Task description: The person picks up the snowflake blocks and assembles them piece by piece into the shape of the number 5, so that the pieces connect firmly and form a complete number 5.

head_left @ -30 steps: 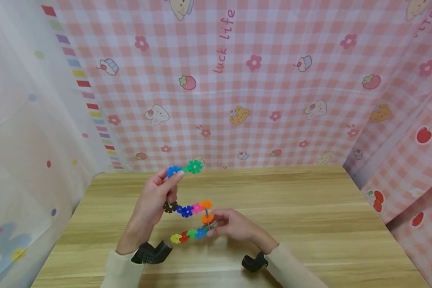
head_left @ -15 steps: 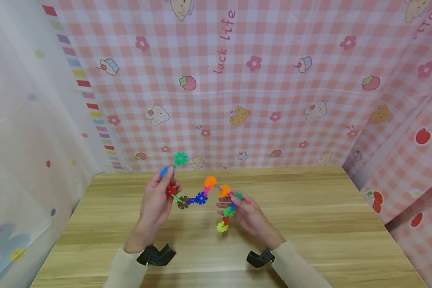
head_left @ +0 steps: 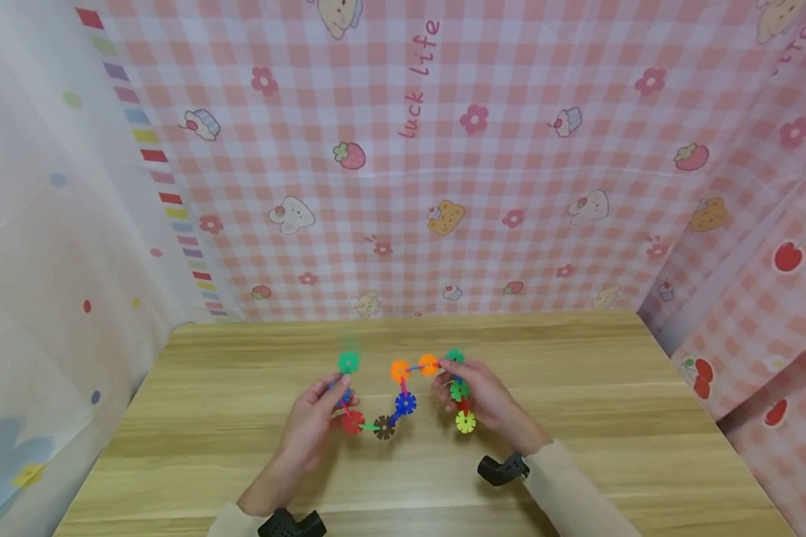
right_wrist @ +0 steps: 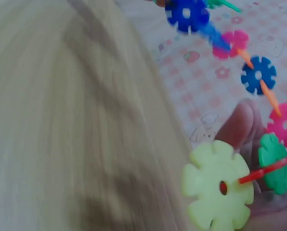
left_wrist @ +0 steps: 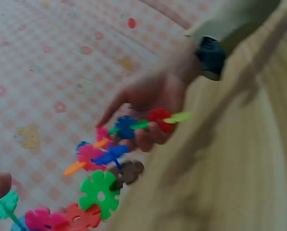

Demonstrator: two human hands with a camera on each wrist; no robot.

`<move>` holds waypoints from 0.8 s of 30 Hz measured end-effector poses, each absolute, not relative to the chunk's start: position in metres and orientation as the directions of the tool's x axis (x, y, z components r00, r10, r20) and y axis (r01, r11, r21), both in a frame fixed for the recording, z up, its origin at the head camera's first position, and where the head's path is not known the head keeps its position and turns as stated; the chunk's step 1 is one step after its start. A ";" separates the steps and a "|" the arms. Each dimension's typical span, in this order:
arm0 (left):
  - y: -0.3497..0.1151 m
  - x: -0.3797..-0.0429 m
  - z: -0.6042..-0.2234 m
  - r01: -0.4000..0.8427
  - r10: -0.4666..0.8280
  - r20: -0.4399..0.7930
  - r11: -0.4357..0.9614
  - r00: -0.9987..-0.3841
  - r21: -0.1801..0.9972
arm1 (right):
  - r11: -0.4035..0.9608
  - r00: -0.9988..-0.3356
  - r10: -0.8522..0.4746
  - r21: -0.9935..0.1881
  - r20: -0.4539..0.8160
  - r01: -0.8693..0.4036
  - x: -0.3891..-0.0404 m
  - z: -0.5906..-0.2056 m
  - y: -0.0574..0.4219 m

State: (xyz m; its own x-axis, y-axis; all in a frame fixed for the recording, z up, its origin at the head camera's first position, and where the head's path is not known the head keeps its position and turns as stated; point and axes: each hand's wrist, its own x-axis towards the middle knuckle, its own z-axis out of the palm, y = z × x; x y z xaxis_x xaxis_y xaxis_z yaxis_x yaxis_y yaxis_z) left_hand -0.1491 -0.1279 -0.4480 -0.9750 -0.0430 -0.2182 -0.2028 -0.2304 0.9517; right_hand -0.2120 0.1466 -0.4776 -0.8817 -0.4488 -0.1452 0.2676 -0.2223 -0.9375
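A chain of interlocking plastic snowflake discs in many colours hangs between both hands, dipping in the middle around a brown disc. Near its left end, my left hand pinches a blue disc between thumb and fingers, with a green disc sticking up above it. My right hand pinches the chain by a green disc, to the right of two orange discs. From there the right end hangs down past the fingers to a yellow disc. In the left wrist view, a light green disc shows close up.
The wooden table lies below the hands, with their shadows on it. A pink checked cloth hangs behind it, and more cloth hangs on both sides. Black wrist cameras sit at the cuffs.
My left hand has come down and right with its end of the chain. My right hand has moved right and up from its first place, and the folded chain is now spread wider.
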 end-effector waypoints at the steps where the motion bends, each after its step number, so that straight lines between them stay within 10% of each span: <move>1: -0.127 -0.146 -0.452 -0.218 -0.034 -0.230 -0.204 -0.973 0.954 | -0.179 -0.875 -0.452 -0.943 -0.173 0.279 -0.213 -0.478 0.148; 24: -0.137 -0.097 -0.495 -0.487 0.185 -0.477 -0.011 -0.859 0.873 | 0.358 -0.674 -0.646 -0.922 -0.359 0.148 -0.267 -0.490 0.140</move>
